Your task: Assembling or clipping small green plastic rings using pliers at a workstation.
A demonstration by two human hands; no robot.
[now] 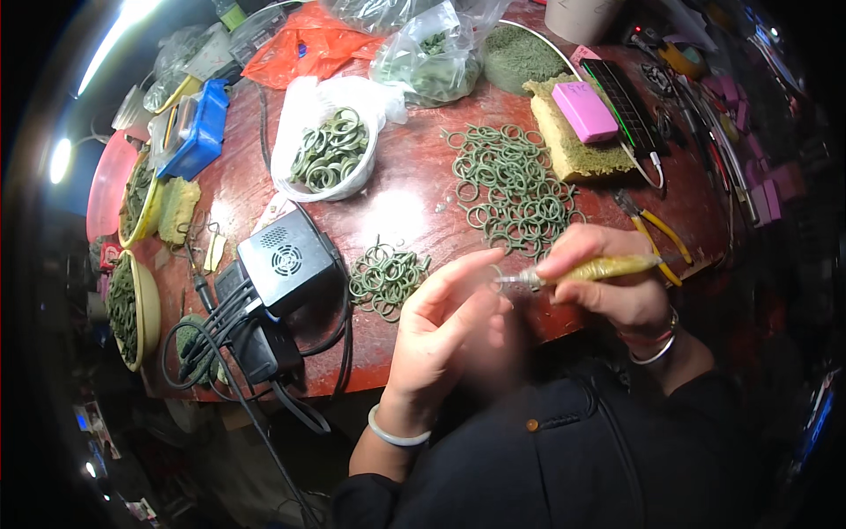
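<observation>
My right hand (608,273) grips a yellow, translucent squeeze tube (608,266) that tapers at its far end. Its thin nozzle (520,279) points left toward my left fingertips. My left hand (448,322) is closed in a pinch, and a small green ring (497,271) seems to be at its fingertips, partly hidden by them. Just beyond both hands spreads a large heap of green rings (515,185). A smaller pile of green rings (388,278) lies beside my left hand, on the red table (414,212).
A white tub of larger green rings (348,187) stands behind the small pile. Left are a black power box (286,260) with cables and a blue tray (198,132). Right are yellow-handled pliers (665,234), a sponge block (573,154) and a pink box (584,112).
</observation>
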